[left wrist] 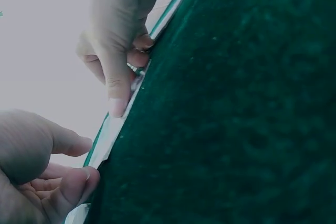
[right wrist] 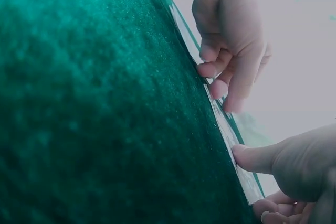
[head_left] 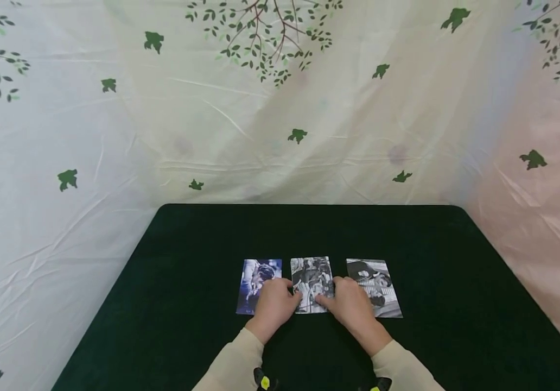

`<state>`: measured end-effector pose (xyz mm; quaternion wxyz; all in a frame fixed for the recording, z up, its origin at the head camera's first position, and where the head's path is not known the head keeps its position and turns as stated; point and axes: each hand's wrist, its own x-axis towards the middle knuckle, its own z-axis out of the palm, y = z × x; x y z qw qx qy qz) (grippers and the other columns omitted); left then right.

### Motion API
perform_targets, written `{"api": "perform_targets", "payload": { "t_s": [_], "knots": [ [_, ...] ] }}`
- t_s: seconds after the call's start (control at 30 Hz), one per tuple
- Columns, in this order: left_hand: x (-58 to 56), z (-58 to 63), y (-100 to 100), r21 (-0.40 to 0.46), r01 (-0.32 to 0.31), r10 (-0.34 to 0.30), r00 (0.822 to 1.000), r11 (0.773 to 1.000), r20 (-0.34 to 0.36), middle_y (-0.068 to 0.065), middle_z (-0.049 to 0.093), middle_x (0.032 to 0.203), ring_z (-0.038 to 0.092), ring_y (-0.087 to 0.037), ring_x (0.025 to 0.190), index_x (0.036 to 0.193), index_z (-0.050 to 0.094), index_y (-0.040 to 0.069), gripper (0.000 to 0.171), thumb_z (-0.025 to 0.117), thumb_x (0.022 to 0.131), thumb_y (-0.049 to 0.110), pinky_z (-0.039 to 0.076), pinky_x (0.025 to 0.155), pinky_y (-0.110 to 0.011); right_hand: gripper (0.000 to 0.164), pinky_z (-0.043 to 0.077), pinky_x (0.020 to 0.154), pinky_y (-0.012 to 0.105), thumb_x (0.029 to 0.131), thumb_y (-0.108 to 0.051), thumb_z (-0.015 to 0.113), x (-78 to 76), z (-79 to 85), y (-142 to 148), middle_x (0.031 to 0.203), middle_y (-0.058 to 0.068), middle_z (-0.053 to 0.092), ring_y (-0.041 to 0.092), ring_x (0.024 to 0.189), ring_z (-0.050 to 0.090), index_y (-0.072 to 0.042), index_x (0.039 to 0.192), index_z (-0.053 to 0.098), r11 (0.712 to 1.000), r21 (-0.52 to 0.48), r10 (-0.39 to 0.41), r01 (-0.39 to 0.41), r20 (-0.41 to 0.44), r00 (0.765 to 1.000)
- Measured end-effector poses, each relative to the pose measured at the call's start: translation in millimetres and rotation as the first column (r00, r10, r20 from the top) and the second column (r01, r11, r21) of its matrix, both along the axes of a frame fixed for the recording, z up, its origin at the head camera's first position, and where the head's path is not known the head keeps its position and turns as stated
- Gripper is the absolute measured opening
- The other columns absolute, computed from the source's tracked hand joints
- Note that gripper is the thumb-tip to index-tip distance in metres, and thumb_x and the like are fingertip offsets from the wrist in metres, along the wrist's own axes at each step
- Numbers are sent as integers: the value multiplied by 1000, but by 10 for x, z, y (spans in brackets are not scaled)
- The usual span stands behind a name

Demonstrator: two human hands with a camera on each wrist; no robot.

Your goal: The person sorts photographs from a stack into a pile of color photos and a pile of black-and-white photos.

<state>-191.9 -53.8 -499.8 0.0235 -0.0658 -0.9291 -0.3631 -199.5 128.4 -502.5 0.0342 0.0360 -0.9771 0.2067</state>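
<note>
Three photo prints lie in a row on the dark green cloth. The middle black-and-white photo (head_left: 311, 274) is between my hands. My left hand (head_left: 276, 301) holds its left edge with thumb and fingers, and partly covers the bluish photo (head_left: 247, 282) on the left. At the opposite edge my right hand (head_left: 353, 304) holds the same print, its thumb lying on the lower right part. Behind that hand is another black-and-white photo (head_left: 385, 296), partly hidden. The wrist views show the middle print (right wrist: 223, 121) edge-on, low against the cloth.
The green cloth (head_left: 172, 271) covers a table with rounded far corners. Behind and at both sides hangs pale fabric (head_left: 241, 119) printed with green leaves and branches. Dark straps with yellow marks (head_left: 264, 382) sit by the sleeves.
</note>
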Motion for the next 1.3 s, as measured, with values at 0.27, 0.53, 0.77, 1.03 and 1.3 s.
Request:
{"api": "perform_targets", "payload": {
  "t_s": [0.27, 0.53, 0.77, 1.03, 1.3],
  "knots": [
    [26, -34, 56, -77, -12, 7, 998, 997, -69, -7, 68, 74, 61, -16, 66, 93, 73, -3, 22, 75, 81, 16, 51, 63, -34, 66, 51, 70, 45, 71, -41, 84, 4, -26, -16, 100, 18, 65, 27, 82, 63, 5, 114, 62, 998, -56, -24, 23, -8, 1000],
    [27, -25, 74, -116, -22, 15, 998, 993, -67, -12, 70, 87, 65, -24, 81, 92, 73, -2, 21, 77, 80, 15, 53, 71, -38, 64, 45, 59, 33, 71, -34, 85, 7, -20, -28, 98, 14, 62, 19, 71, 55, 1, 116, 56, 986, -160, -41, 41, 2, 999],
    [0, -27, 62, -119, -22, 17, 999, 993, -46, -11, 70, 85, 64, -20, 77, 91, 73, -2, 21, 77, 80, 16, 52, 66, -35, 61, 48, 68, 37, 73, -30, 85, -10, -24, -41, 97, 10, 58, 20, 81, 54, 0, 116, 55, 981, -193, -23, 21, -8, 1000],
    [-1, 12, 61, -144, -22, 12, 997, 989, -71, -13, 69, 83, 65, -24, 78, 89, 73, -3, 22, 77, 80, 17, 52, 67, -38, 75, 50, 66, 37, 75, -28, 83, -4, 7, -62, 103, 17, 64, 23, 84, 62, 3, 132, 45, 976, -216, -24, 26, 12, 1000],
    [17, 11, 55, -97, -21, 18, 999, 995, -35, -11, 69, 83, 61, -19, 74, 91, 73, -2, 22, 76, 81, 18, 50, 65, -35, 72, 48, 86, 50, 78, -27, 81, 12, -12, -53, 124, 24, 58, 37, 110, 59, 4, 133, 48, 983, -185, 8, -7, 1, 1000]
  ]
}}
